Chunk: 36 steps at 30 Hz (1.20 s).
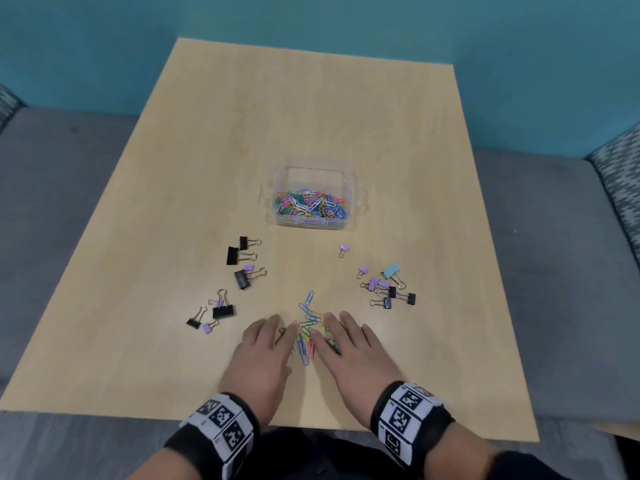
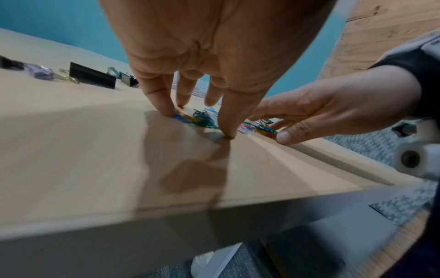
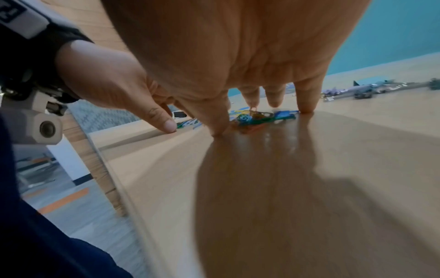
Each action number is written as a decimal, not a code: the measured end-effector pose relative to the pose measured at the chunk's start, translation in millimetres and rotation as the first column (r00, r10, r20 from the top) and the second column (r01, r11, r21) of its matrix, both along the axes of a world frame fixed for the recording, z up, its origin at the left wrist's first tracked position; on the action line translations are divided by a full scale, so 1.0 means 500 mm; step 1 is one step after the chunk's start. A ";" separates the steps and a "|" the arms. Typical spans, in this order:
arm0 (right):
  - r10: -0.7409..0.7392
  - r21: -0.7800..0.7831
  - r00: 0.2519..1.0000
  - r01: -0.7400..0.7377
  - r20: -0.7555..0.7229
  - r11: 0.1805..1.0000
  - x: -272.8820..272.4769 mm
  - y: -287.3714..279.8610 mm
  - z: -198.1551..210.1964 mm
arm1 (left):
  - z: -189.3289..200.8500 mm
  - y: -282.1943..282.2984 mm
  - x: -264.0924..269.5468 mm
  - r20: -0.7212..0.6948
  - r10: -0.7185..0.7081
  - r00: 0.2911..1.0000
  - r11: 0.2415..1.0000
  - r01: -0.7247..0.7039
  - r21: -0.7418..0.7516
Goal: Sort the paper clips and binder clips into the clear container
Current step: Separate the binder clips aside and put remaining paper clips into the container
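Note:
A small heap of coloured paper clips (image 1: pixel 309 329) lies near the table's front edge, between my two hands. My left hand (image 1: pixel 265 348) lies palm down on its left, straight fingertips (image 2: pixel 164 108) touching the table and clips (image 2: pixel 202 119). My right hand (image 1: pixel 349 344) mirrors it on the right, fingertips (image 3: pixel 218 129) on the wood beside the clips (image 3: pixel 254 118). Neither hand grips anything. The clear container (image 1: pixel 277 181), half full of coloured paper clips, stands at mid-table. Black and purple binder clips lie in a left group (image 1: pixel 239 268) and a right group (image 1: pixel 386 289).
A lone purple binder clip (image 1: pixel 343 250) lies between the container and the heap. The wooden table (image 1: pixel 242 133) is ringed by a grey bench (image 1: pixel 52 202) and a teal wall. Its front edge runs just behind my wrists.

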State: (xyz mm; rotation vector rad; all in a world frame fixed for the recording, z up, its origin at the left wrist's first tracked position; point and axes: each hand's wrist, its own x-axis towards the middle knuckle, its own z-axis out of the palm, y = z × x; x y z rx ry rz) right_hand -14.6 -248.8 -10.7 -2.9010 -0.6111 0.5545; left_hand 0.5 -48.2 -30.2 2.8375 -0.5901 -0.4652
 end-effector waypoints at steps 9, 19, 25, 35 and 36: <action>0.114 -0.021 0.987 -0.112 0.111 0.993 0.036 0.004 0.002 | -0.006 -0.015 0.020 0.054 -0.027 0.998 0.999 0.029 -0.031; 0.079 0.025 0.992 -0.082 0.095 0.996 0.075 0.000 0.009 | 0.016 -0.030 0.058 -0.046 -0.023 0.999 0.999 0.021 -0.032; 0.003 0.062 0.998 0.001 -0.062 0.998 0.092 -0.003 0.001 | 0.021 -0.050 0.077 -0.142 0.065 0.988 0.998 -0.066 -0.005; -0.138 0.199 0.984 0.159 -0.112 0.967 0.119 0.000 0.010 | 0.025 -0.055 0.099 -0.153 0.091 0.984 0.987 -0.109 -0.118; -0.149 0.205 0.980 0.173 -0.128 0.963 0.123 0.001 0.011 | 0.023 -0.051 0.101 -0.168 0.107 0.980 0.981 -0.131 -0.141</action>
